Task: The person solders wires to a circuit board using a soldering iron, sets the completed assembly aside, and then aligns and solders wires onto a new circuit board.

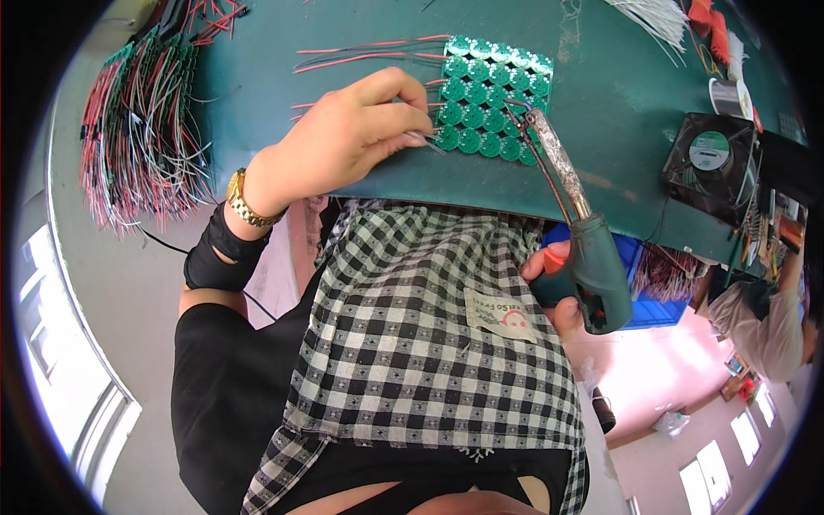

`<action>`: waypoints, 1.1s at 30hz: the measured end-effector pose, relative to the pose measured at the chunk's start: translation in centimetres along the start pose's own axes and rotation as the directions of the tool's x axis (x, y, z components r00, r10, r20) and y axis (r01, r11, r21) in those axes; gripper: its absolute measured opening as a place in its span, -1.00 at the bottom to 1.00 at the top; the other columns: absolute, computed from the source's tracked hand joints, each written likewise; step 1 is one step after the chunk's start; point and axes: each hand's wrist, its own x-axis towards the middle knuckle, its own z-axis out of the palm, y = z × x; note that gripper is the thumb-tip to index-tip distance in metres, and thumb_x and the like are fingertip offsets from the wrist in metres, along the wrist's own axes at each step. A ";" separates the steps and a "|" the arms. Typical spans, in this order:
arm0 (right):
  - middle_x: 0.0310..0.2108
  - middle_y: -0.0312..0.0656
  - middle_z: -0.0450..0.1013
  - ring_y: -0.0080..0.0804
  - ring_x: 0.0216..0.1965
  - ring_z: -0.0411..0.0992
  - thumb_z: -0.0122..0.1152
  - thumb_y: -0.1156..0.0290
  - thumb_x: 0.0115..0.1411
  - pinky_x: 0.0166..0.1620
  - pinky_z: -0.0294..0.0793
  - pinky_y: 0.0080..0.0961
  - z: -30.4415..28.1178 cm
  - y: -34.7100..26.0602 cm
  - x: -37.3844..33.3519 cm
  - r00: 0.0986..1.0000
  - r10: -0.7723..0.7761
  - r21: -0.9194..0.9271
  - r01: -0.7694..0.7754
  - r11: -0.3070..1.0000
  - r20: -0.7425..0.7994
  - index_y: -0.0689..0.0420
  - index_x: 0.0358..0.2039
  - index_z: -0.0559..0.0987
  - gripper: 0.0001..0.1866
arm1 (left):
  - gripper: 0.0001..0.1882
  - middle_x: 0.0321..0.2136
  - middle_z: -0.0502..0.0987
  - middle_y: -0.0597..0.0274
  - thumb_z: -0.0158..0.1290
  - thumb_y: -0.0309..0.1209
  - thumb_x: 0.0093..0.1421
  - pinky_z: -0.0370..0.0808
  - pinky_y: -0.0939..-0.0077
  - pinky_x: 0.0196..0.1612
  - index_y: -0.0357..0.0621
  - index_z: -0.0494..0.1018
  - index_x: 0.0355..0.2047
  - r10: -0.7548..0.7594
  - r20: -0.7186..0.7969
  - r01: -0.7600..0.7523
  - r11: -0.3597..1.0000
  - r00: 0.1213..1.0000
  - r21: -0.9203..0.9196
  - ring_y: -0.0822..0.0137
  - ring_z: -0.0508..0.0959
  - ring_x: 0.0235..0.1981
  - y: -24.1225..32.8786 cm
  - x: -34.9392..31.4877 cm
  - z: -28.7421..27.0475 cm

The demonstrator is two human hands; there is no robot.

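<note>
My left hand (348, 129) is closed in a pinch on the end of a thin wire (436, 148), at the lower left corner of a panel of round green circuit boards (487, 117). Red and black wires (369, 53) run leftward from the panel's upper rows. My right hand (564, 316), mostly hidden behind the tool, grips a dark green soldering gun (598, 266) with an orange-red trigger (554, 259). Its tip (518, 106) hangs over the right part of the panel; whether it touches cannot be told.
Many wired boards (142, 142) hang over the table's left edge. A black fan (711, 161) and a solder spool (730, 97) stand at the right, with white wires (650, 21) behind. A blue bin (645, 300) sits below the table edge. Another person's arm (768, 322) shows at far right.
</note>
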 end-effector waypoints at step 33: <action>-0.27 -0.14 0.37 -0.42 -0.31 0.36 0.18 0.03 0.13 -0.20 0.39 -0.41 1.0 0.2 -2.3 0.928 -0.267 -0.052 0.263 0.964 -0.261 0.14 0.10 0.29 -0.36 | -0.75 -0.27 0.47 -0.11 0.07 -0.31 0.06 0.49 0.14 -0.15 -0.28 0.50 -0.38 0.172 0.005 -0.144 0.807 0.985 0.573 -0.04 0.50 -0.21 -4.7 36.7 5.3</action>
